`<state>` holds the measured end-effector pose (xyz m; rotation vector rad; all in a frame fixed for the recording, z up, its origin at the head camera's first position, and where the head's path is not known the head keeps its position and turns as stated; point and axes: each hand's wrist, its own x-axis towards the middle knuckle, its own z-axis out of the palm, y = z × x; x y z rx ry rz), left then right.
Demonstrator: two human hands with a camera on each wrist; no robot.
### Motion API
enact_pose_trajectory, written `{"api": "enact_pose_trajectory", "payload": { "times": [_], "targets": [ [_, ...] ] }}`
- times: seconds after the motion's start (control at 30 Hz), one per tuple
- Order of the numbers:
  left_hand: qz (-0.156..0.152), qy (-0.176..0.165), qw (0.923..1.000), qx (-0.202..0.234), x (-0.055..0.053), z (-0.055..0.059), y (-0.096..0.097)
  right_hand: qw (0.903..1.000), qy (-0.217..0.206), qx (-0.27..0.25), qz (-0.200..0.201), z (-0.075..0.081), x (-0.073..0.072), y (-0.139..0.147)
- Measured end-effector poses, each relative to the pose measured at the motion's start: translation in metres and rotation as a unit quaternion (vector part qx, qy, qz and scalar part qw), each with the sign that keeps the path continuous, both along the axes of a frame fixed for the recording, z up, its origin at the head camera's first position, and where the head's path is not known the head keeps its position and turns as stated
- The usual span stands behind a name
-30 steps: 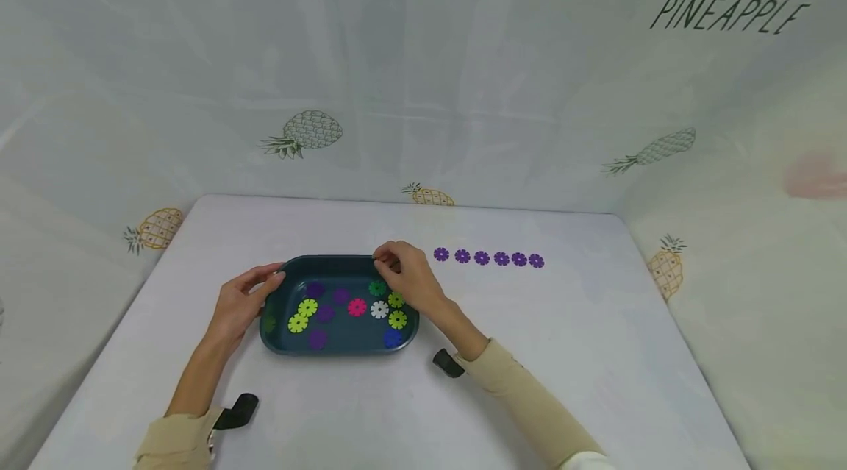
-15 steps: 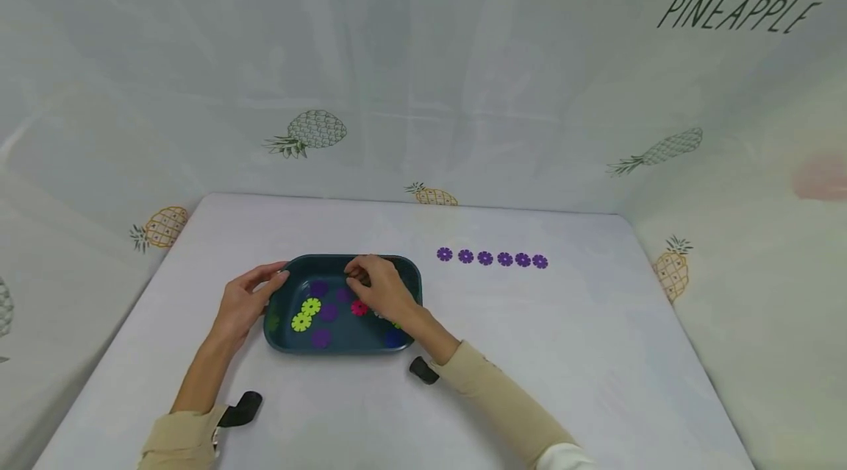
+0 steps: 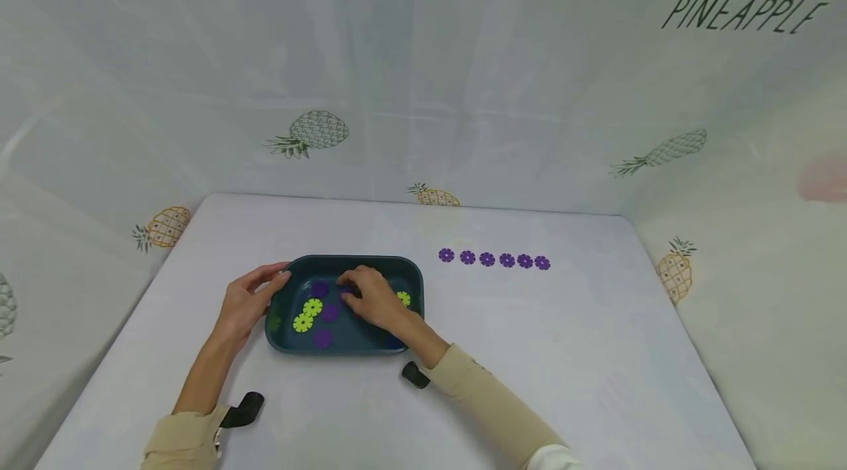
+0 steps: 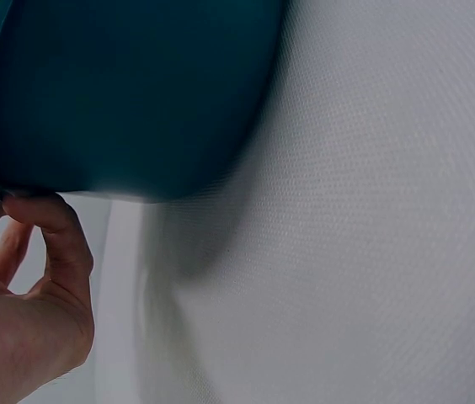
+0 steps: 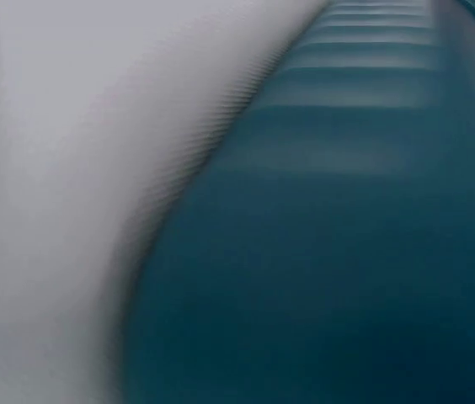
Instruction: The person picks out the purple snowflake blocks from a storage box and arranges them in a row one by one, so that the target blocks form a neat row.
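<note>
A dark teal tray [image 3: 344, 346] lies on the table with notched, flower-shaped plastic discs in it. At its left end my left hand [image 3: 241, 301] grips the rim, thumb on top; the left wrist view shows those fingers [image 4: 65, 240] bent at the tray edge. My right hand [image 3: 377, 299] reaches down into the middle of the tray, thumb and fingers apart over a purple disc [image 3: 345, 290] that is partly covered. Yellow-green discs [image 3: 312, 307] and more purple discs [image 3: 322, 339] lie to its left. My right hand and forearm hide discs on the tray's right side.
Several purple discs [image 3: 487, 259] form a row on the white table [image 3: 529, 337], right of the tray and toward the back. A pineapple-print curtain [image 3: 423, 87] hangs behind the table. The right wrist view is filled mostly by the tray's outer wall [image 5: 322, 252].
My right hand has moved left from the tray's back rim, then lower into its middle, and its fingers have spread. My left hand keeps its grip. The row of purple discs is unchanged.
</note>
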<state>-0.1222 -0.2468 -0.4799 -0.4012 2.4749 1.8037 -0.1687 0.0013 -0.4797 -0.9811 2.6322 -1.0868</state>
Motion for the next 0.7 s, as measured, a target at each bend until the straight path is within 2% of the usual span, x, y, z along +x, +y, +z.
{"api": "enact_pose_trajectory", "payload": {
  "times": [0.2,0.33,0.53,0.7],
  "targets": [
    [0.001,0.0,1.0,0.004,-0.0007,0.0,0.0003,0.9986,0.011,0.05,0.014,-0.0036,-0.0002,-0.0023],
    [0.0,0.001,1.0,0.004,-0.0006,-0.0001,0.0011,0.9978,0.019,0.061,0.017,-0.0043,-0.0011,-0.0021],
    [0.003,-0.004,1.0,0.002,-0.0004,-0.0012,0.0008,0.9984,0.024,0.044,0.027,-0.0029,-0.0018,0.0013],
    [0.0,-0.003,1.0,0.0,0.0003,-0.0008,0.0002,0.9992,0.022,-0.008,0.033,0.0,-0.0028,0.0063]
  ]
}}
